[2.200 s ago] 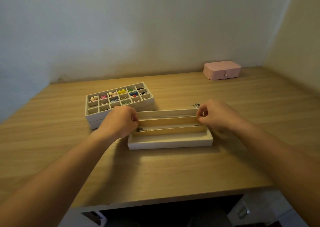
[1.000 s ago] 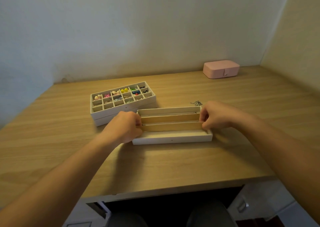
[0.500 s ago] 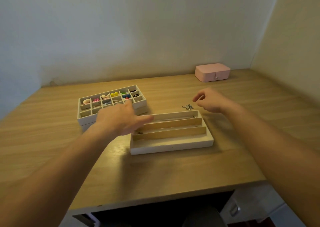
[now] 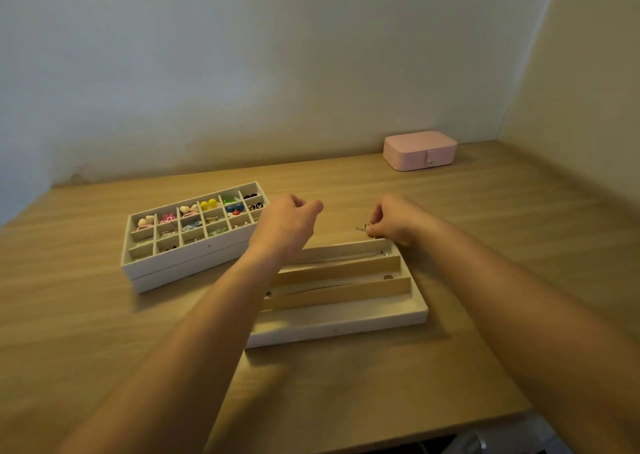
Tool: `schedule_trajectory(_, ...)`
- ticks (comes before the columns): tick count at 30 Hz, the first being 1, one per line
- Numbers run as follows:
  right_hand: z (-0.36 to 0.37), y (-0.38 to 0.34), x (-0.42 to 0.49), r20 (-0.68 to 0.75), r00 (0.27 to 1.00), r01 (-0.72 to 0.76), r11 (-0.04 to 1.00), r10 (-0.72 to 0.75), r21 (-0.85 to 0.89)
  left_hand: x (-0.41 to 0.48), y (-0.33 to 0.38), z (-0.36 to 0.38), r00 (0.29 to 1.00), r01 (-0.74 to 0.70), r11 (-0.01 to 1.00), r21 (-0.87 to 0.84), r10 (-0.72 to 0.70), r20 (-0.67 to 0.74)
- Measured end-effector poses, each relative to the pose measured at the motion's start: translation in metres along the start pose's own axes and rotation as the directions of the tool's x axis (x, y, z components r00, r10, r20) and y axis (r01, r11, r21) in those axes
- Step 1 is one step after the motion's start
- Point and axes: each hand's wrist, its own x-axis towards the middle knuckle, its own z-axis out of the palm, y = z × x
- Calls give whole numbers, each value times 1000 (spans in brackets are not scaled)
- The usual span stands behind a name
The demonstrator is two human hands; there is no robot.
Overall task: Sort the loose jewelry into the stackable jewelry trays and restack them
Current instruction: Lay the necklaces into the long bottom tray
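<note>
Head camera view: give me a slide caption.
Right hand pinches a loose chain behind the long-slot tray; left hand hovers curled.

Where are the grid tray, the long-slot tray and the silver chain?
grid tray [image 4: 187, 254]: head view, front wall.
long-slot tray [image 4: 363, 326]: head view, front wall.
silver chain [image 4: 362, 227]: head view, exposed bunched end.
</note>
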Motion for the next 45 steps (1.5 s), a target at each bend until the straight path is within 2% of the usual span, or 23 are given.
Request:
schedule_trajectory(4, -3, 0, 4, 44, 999, -1, 1000, 1, -7, 1, -6, 1, 994, -42, 987, -156, 25, -108)
schedule_trajectory(7, -2, 3, 4, 12, 1000, 3, 999, -3, 43, 0, -11, -3, 988, -68, 964, -258, 29, -150)
schedule_trajectory(10, -2, 9, 3, -80, 997, 25, 963, -4, 267, 0, -16, -6, 986, -82, 945, -317, 31, -165)
schedule_trajectory(12, -7, 9, -3, -121, 993, 58, 837, 10, 543, -1, -21, -7, 983, -111, 945, -306, 60, -172)
schedule_trajectory(14, -13, 2, -14, -117, 993, 84, 627, 12, 775, -3, -25, -7, 981, -139, 958, -249, 98, -169)
schedule_trajectory(16, -18, -7, -26, -97, 994, 106, 436, -41, 894, -7, -26, -5, 978, -178, 963, -204, 151, -142)
schedule_trajectory(19, -22, -25, -42, -90, 979, 146, 319, -183, 936, -11, -24, -4, 957, -279, 943, -181, 259, -129)
schedule_trajectory(23, -17, -44, -52, -75, 922, 206, 318, -379, 926, -18, -20, -3, 937, -328, 852, -409, 348, -25)
schedule_trajectory(25, -11, -49, -54, -73, 908, 212, 304, -412, 929, -22, -19, -4, 932, -328, 814, -478, 363, -21)
schedule_trajectory(30, -2, -52, -57, -43, 934, 165, 324, -354, 932, -22, -26, -7, 947, -293, 826, -481, 321, -25)
schedule_trajectory(33, 0, -53, -60, -45, 955, 133, 287, -293, 949, -23, -28, -5, 966, -233, 840, -490, 259, -14)
schedule_trajectory(36, 4, -51, -62, -39, 976, 105, 302, -216, 948, -25, -26, -6, 983, -147, 785, -602, 185, 1)
schedule_trajectory(45, 13, -50, -62, -7, 995, 61, 523, -104, 850, -17, -33, -19, 970, -47, 583, -811, 221, 103)
